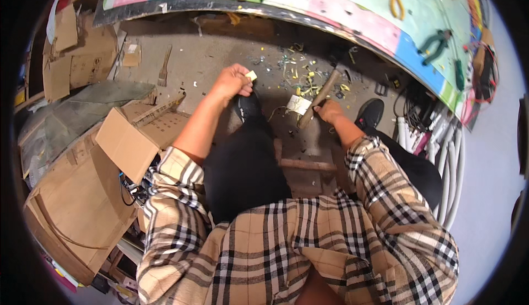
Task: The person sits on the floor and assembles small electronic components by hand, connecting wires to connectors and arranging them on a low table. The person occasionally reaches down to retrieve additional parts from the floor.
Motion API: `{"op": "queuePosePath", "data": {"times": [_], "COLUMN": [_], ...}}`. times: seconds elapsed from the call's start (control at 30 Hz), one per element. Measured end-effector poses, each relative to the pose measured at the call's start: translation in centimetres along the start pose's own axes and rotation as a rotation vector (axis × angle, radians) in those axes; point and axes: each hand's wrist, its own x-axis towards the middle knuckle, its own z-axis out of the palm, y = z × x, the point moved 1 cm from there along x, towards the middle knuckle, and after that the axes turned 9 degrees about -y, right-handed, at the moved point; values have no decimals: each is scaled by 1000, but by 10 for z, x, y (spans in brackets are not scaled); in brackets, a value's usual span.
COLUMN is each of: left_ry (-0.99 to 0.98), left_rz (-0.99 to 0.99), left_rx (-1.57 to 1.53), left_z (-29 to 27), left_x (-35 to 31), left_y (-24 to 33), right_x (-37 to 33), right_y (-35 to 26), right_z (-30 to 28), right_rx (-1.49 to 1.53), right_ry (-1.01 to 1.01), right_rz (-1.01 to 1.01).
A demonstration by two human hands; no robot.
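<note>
My left hand (233, 81) is closed in a pinch on a small pale yellow piece (252, 76), above my left shoe (248, 107). Wrapped round the lower end of a wooden handle is my right hand (329, 110). The handle belongs to a hammer (327, 86), whose dark head points away from me in the shadow under the table edge. Just left of the handle's end lies a white square block (299, 104) on the floor. Yellow and dark scraps (308, 76) are scattered around and beyond it.
A colourful table (341, 2) spans the far side, bearing yellow-handled pliers (396, 3) and dark green pliers (435, 46). Opened cardboard boxes (127, 145) crowd the left, near a flat brush (165, 67). White pipes (453, 167) stand at right. A wooden bar (308, 165) lies between my legs.
</note>
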Motion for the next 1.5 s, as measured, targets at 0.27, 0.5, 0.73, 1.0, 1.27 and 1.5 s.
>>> {"op": "queuePosePath", "data": {"times": [0.27, 0.5, 0.73, 1.0, 1.27, 1.5], "left_ry": [119, 137, 425, 594, 701, 729], "left_rz": [-49, -18, -28, -81, 143, 107], "left_rx": [-209, -209, -175, -75, -13, 52], "left_z": [25, 31, 16, -10, -16, -3], "left_x": [75, 132, 112, 84, 97, 94], "left_y": [-79, -84, -85, -101, -111, -117], "right_x": [7, -13, -54, -71, -39, -70], "right_y": [9, 9, -78, -137, -114, -135], "right_z": [-9, -50, -18, -15, 9, -14], "right_rx": [513, 2102, 813, 227, 21, 146], "right_ry": [308, -279, 190, 303, 269, 425], "right_rz": [253, -172, -236, -415, -362, -414]}}
